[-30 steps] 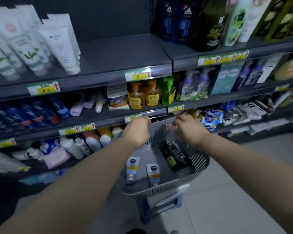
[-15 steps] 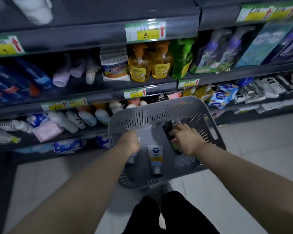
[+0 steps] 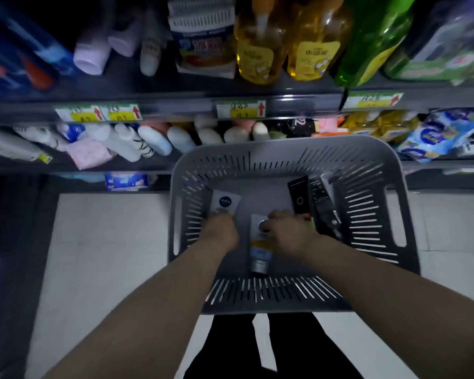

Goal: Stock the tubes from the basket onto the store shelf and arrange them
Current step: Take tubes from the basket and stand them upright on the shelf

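In the basket (image 3: 285, 150), the left grip (image 3: 219, 232) covers one white tube's (image 3: 226, 201) end and the right grip (image 3: 290, 232) touches the middle tube (image 3: 260, 251). Clamped or not, I cannot tell. Likely light, soft, slick: pinch mid-body.

Bare forearms (image 3: 162, 302) — black trousers (image 3: 230, 348)

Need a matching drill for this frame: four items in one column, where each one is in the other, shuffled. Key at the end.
Column 1
1. left hand
2. right hand
3. black tubes
4. yellow bottles

Column 2
A. on the shelf above the basket
B. on the white tube with the yellow band, mid-basket
C. along the basket's right side
D. at the white tube near the basket's left wall

Pairs: 1-D, 2-B, 3-C, 4-A
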The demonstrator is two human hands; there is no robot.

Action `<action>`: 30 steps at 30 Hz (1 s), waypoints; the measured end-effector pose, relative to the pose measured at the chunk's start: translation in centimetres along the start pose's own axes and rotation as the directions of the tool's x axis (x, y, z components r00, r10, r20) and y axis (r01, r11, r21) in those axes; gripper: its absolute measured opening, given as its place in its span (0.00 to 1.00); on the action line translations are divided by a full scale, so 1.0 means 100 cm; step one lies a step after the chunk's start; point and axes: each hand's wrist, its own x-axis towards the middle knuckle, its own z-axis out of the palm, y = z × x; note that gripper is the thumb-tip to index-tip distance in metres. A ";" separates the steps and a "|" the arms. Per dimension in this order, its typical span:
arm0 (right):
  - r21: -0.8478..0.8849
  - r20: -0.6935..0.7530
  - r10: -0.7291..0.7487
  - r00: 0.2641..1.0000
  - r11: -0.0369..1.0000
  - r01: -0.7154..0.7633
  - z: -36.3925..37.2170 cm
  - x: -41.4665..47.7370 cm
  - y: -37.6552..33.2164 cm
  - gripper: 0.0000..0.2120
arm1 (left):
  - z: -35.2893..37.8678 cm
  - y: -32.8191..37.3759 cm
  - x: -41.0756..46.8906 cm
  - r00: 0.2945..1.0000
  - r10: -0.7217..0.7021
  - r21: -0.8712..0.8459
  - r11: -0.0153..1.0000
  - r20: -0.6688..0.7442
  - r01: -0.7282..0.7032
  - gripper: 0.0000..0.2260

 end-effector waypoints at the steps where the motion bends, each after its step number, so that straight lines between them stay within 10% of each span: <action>1: -0.012 0.006 -0.018 1.000 1.000 0.018 0.005 0.002 -0.001 0.19 | 0.005 0.002 -0.001 1.000 -0.006 0.020 1.000 0.000 0.006 0.18; 14: 0.007 -0.002 0.074 0.997 0.997 -0.074 0.024 0.011 0.015 0.46 | 0.023 0.012 0.021 0.975 -0.177 -0.323 0.938 -0.132 0.127 0.25; 30: 0.066 0.001 0.064 0.998 0.996 -0.064 0.018 0.032 0.006 0.37 | -0.002 0.017 -0.012 0.943 -0.230 -0.349 0.927 -0.240 0.137 0.19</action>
